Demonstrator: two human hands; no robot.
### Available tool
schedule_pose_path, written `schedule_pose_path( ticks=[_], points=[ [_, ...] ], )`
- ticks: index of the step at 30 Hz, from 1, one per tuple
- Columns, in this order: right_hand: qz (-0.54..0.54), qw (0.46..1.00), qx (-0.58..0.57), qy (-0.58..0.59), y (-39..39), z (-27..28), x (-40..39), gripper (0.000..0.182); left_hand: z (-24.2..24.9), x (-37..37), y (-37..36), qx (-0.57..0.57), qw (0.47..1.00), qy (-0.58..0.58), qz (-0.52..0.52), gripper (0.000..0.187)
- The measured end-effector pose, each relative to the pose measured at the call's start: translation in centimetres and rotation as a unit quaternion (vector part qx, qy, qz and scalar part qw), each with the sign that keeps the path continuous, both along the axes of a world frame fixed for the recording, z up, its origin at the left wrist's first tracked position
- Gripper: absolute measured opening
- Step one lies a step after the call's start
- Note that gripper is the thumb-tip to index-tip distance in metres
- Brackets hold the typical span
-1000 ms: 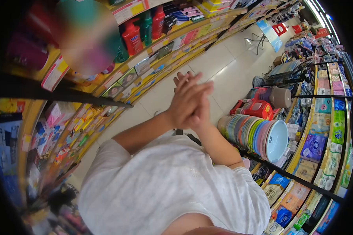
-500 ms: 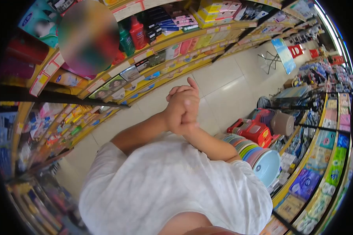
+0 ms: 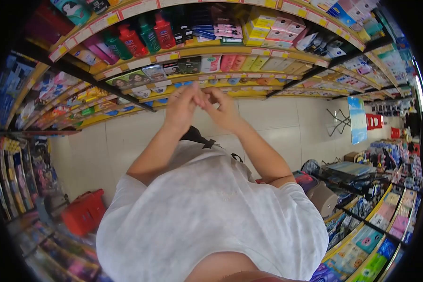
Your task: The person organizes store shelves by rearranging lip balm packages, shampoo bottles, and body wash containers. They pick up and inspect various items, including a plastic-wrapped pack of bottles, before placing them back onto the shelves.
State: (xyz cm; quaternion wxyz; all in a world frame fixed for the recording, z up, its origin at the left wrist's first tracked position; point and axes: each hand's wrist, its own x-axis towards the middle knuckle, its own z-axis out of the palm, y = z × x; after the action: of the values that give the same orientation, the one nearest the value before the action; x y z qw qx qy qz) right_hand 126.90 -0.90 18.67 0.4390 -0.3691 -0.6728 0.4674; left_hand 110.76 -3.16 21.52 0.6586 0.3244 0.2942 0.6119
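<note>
My left hand (image 3: 180, 107) and my right hand (image 3: 223, 112) are raised in front of my chest, touching each other at the fingers. No object shows in either one. The right hand's thumb and index finger are bent, with a gap between them, and the thumb rests against the left hand. The left hand's fingers are loosely extended towards the right hand and partly overlapped. Behind the hands lie lower shelves of packaged goods. Above them on a shelf stand red pump bottles (image 3: 164, 32) and a green pump bottle (image 3: 148, 36).
Long shelves with yellow price edges (image 3: 174, 55) curve across the front. Yellow and pink boxes (image 3: 261, 23) sit on them. Tiled floor (image 3: 272, 120) runs below. A red plastic item (image 3: 83, 212) stands at left, a folding table (image 3: 357, 120) at far right, packaged goods (image 3: 369, 237) at lower right.
My hands have loosened from a clasp into a fingertip touch and shifted slightly left. The view has turned, bringing the front shelves square on and the red item at left into view.
</note>
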Motion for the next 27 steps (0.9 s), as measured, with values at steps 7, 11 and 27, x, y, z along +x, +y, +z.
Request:
schedule_pose_path(
  ticks=[7,11,27],
  points=[
    [-0.076,0.932,0.234,-0.268,16.5,0.3,0.7,0.020,0.0,-1.2,3.1,-0.023,0.993,0.083,0.085,0.024],
    [-0.111,0.839,0.387,-0.365,23.7,-0.3,-1.6,0.024,-1.0,-0.6,5.8,-0.009,0.994,0.107,0.025,0.017],
    [0.074,0.815,0.272,-0.506,31.0,-0.7,-3.5,0.058,-4.4,-1.5,8.1,-0.026,0.994,0.087,0.060,0.015]
  ],
)
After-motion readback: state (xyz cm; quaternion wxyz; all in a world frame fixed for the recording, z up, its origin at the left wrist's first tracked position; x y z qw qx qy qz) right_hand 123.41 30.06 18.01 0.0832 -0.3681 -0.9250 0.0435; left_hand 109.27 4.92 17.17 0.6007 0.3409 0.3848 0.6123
